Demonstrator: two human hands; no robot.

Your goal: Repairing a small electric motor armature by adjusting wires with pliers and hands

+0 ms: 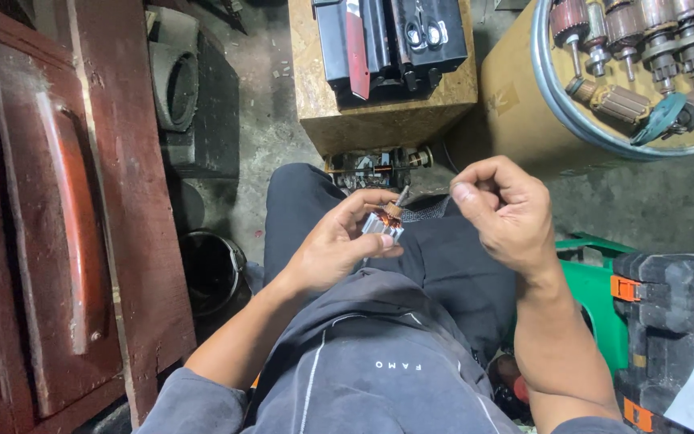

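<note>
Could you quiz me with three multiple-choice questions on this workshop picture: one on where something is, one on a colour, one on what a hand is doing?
1. Where do the spare motor armatures lie?
A. On top of the round drum at upper right
B. On the red wooden panel at left
C. In the person's lap

2. What colour is the plastic stool beside the person's right arm?
A. Yellow
B. Green
C. White

3. What is the left hand doing?
A. Resting flat on the knee
B. Hanging free of everything
C. Gripping a small armature

Answers:
1. A: a row of them rests inside the drum's metal rim.
2. B: its edge shows bright green next to the dark tool case.
3. C: the fingers close round the copper-wound piece, while the right hand is pinched shut just beside it.
</note>
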